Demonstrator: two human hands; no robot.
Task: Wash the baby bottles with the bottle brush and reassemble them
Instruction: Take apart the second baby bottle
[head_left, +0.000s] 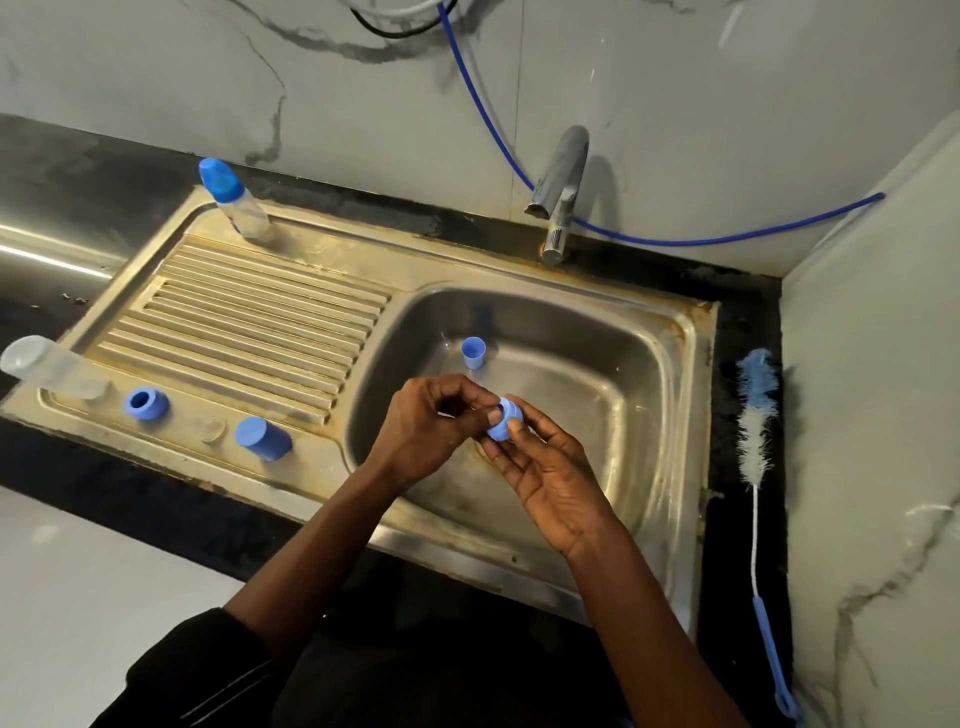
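Note:
Over the sink basin (597, 374), both my hands hold a small blue screw ring (503, 422). My left hand (431, 421) pinches it from the left and my right hand (545, 467) pinches it with thumb and fingers from below. A blue cap (474, 352) stands in the basin. On the drainboard's front edge sit a clear bottle body (49, 369), a second blue ring (145, 404), a clear teat (214, 430) and another blue cap (262, 439). An assembled bottle (234, 200) stands at the far left corner. The bottle brush (758, 467) lies on the counter right of the sink.
A chrome tap (561, 187) rises behind the basin, with a blue hose (675, 240) running along the marble wall. The ribbed drainboard (249, 306) lies left of the basin. A wall panel (872, 415) closes in the right side.

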